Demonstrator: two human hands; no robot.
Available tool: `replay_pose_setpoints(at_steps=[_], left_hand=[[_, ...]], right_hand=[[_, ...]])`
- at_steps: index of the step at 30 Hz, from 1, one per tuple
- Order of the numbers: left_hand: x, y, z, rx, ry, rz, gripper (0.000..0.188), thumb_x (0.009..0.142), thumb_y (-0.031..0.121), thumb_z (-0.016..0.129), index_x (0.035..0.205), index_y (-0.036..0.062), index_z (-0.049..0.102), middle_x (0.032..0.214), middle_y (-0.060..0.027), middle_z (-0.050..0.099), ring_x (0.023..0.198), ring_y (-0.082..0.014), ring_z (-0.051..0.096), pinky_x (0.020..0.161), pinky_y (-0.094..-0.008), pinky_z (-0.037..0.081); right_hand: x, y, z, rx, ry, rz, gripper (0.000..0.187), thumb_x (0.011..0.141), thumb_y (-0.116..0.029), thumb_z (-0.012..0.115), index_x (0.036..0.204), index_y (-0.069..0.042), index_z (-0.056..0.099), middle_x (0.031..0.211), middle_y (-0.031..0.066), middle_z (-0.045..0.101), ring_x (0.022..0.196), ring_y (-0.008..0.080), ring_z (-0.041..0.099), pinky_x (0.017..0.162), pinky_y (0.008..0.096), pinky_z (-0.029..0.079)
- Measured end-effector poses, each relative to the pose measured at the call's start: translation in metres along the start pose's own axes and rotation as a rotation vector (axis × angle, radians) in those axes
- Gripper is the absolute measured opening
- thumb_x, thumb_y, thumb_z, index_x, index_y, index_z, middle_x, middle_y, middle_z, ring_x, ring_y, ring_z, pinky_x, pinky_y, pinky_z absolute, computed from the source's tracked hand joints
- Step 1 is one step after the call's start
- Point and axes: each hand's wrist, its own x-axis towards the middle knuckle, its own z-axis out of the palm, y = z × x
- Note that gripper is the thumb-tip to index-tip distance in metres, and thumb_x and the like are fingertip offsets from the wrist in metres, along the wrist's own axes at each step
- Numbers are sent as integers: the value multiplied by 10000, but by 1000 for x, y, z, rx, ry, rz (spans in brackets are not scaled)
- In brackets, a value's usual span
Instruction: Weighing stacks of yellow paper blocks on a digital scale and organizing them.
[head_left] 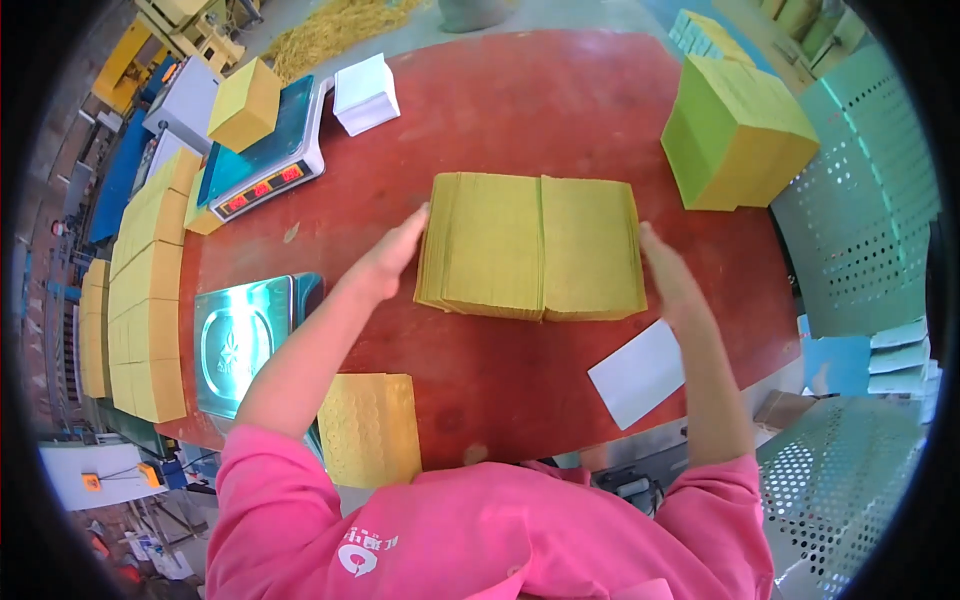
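Two yellow paper stacks lie side by side in the middle of the red table, a thin seam between them: the left stack [485, 240] and the right stack [592, 245]. My left hand [398, 252] is at the outer left side of the left stack, its fingers stretched out along the edge. At the outer right side of the right stack is my right hand [668, 268], also with straight fingers. Both palms face inward, and neither hand's fingers wrap around the paper. The fingertips are partly hidden by the stacks' sides.
A digital scale [265, 160] bears a yellow block [246, 103]; a second scale [240, 340] has a shiny pan. White sheets [365, 95], a loose white sheet [640, 373], a yellow stack [368, 430] and a tall stack [735, 135] lie around. Perforated panels [870, 200] stand right.
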Motion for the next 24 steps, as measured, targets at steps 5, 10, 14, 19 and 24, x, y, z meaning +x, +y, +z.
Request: replay_pose_setpoints(at_steps=[5, 10, 14, 19, 24], left_hand=[[-23, 21, 37, -37, 89, 60, 714, 999, 588, 353, 1473, 54, 369, 1496, -78, 408, 1376, -188, 351, 1143, -375, 239], [-58, 22, 21, 163, -91, 466, 731, 906, 468, 633, 1458, 61, 380, 1473, -80, 411, 1347, -195, 377, 1120, -409, 291], [-53, -2, 13, 277, -100, 486, 841, 793, 198, 805, 1471, 62, 326, 1467, -84, 400, 1339, -201, 392, 1101, -374, 342], [-44, -16, -14, 727, -59, 524, 880, 771, 112, 762, 1499, 67, 268, 1500, -121, 365, 1377, -219, 363, 1120, -357, 322], [-40, -20, -36, 546, -106, 498, 803, 832, 67, 666, 1518, 72, 249, 1511, -109, 375, 1403, -209, 328, 1130, -356, 302]], right_hand=[[-29, -33, 46, 131, -60, -100, 666, 989, -485, 478, 1450, -16, 377, 1388, 107, 494, 1275, 200, 462, 1055, 364, 376], [-56, -43, 54, -23, -78, -754, 808, 902, -323, 682, 1512, -32, 239, 1419, 106, 442, 1299, 196, 435, 1079, 368, 358], [-56, -11, 56, -41, -112, -673, 950, 805, -226, 778, 1528, -37, 191, 1510, 111, 346, 1393, 222, 334, 1126, 390, 308], [-50, 19, 51, -292, -14, -706, 948, 784, -180, 767, 1528, -43, 195, 1525, 110, 333, 1419, 240, 295, 1160, 410, 241], [-48, 16, 62, -151, -28, -591, 922, 791, -158, 752, 1526, -55, 204, 1494, 103, 369, 1393, 234, 335, 1143, 405, 277]])
